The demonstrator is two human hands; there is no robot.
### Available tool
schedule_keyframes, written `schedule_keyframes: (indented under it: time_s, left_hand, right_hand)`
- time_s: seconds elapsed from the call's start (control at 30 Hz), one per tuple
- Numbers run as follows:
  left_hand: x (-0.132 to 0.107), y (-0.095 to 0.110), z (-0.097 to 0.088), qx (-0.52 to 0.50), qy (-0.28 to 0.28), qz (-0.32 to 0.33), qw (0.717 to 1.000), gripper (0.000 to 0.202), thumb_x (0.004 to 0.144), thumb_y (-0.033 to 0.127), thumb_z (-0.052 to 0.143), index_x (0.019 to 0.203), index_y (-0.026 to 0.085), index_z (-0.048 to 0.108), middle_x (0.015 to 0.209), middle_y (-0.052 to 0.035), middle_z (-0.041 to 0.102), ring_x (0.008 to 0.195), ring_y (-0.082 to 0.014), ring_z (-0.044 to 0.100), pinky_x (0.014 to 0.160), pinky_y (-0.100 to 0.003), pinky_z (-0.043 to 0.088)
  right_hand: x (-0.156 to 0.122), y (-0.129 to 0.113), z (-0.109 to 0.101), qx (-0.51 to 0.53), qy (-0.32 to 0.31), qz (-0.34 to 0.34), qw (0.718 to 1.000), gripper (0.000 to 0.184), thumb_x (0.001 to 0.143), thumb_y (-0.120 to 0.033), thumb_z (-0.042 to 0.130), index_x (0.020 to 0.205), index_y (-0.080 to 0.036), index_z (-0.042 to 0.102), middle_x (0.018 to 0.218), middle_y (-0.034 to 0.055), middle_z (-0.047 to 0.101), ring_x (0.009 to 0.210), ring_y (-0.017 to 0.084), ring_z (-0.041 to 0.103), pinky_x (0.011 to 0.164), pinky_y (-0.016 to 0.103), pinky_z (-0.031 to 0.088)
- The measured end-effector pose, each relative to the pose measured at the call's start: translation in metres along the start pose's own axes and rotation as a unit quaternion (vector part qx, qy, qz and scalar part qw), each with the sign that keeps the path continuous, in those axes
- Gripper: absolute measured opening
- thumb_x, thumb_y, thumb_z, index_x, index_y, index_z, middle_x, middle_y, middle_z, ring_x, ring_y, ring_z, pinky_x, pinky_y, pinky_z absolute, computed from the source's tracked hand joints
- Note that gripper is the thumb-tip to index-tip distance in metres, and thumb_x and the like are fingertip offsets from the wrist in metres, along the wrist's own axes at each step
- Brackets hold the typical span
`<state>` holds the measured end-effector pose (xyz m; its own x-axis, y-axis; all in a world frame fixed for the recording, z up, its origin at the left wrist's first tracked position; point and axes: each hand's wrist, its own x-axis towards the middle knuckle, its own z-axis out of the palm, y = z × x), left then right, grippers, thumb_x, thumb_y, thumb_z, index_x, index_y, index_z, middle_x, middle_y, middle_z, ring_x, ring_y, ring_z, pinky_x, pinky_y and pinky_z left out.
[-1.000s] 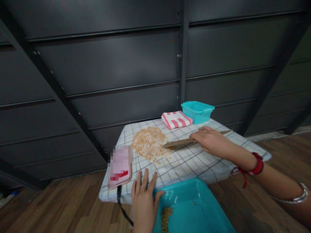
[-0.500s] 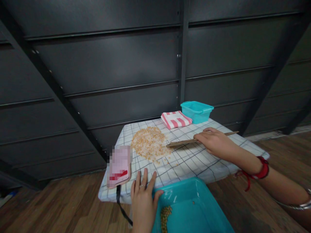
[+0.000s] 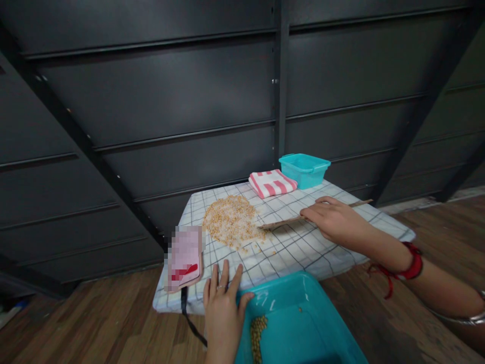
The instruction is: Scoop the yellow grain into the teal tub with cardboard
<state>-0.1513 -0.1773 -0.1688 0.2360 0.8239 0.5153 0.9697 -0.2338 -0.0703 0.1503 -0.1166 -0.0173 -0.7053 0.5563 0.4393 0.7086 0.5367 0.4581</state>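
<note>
A pile of yellow grains lies on a small table covered with a checked cloth. My right hand is closed on a flat brown cardboard strip whose left end touches the pile's right edge. My left hand rests at the table's near edge with fingers spread on the cloth and the thumb on the rim of a large teal basin. The basin is held below the table edge and has a few grains in it.
A pink phone with a black strap lies at the table's near left corner. A folded red-and-white striped cloth and a small teal tub stand at the far edge. A dark panelled wall is behind; wooden floor lies around.
My right hand has drawn the cardboard strip slightly right and back from the pile, leaving a few loose grains. The left hand and the basin have kept their place.
</note>
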Motion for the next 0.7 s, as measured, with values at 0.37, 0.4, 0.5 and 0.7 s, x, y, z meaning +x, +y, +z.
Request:
schedule_keyframes:
  time_s: [0.37,0.4,0.5,0.7]
  left_hand:
    - [0.0,0.001,0.0,0.022,-0.002,0.012,1.0,0.051,0.083,0.037,0.056,0.132,0.036,0.044,0.137,-0.007,0.052,0.124,-0.032,0.049,0.091,-0.046,0.046]
    - [0.0,0.001,0.0,0.028,0.002,0.015,1.0,0.051,0.083,0.038,0.056,0.132,0.035,0.044,0.137,-0.0074,0.053,0.123,-0.0323,0.049,0.091,-0.046,0.046]
    - [0.0,0.0,0.001,0.027,0.01,0.019,0.999,0.051,0.082,0.038,0.056,0.132,0.035,0.045,0.136,-0.0078,0.053,0.122,-0.0328,0.05,0.09,-0.046,0.047]
    - [0.0,0.001,-0.001,-0.004,-0.013,0.0,1.0,0.052,0.081,0.036,0.058,0.131,0.036,0.045,0.137,-0.0066,0.052,0.125,-0.0315,0.047,0.093,-0.046,0.045]
  right_hand:
    - [-0.016,-0.008,-0.016,0.03,0.048,-0.033,0.998,0.033,0.07,0.007,0.037,0.078,-0.018,0.058,0.072,0.003,0.067,0.066,0.015,0.058,0.074,0.03,0.042]
    - [-0.016,-0.008,-0.017,0.027,0.051,-0.032,0.998,0.034,0.07,0.007,0.037,0.078,-0.017,0.059,0.073,0.0033,0.067,0.065,0.015,0.058,0.074,0.03,0.042]
    - [-0.015,-0.007,-0.014,0.003,0.06,-0.027,0.998,0.032,0.072,0.006,0.037,0.08,-0.016,0.059,0.073,0.005,0.068,0.063,0.015,0.058,0.075,0.031,0.043]
    - [-0.013,-0.006,-0.008,-0.009,0.023,-0.019,1.0,0.029,0.075,0.003,0.038,0.08,-0.017,0.059,0.073,0.0048,0.068,0.063,0.016,0.058,0.073,0.032,0.044]
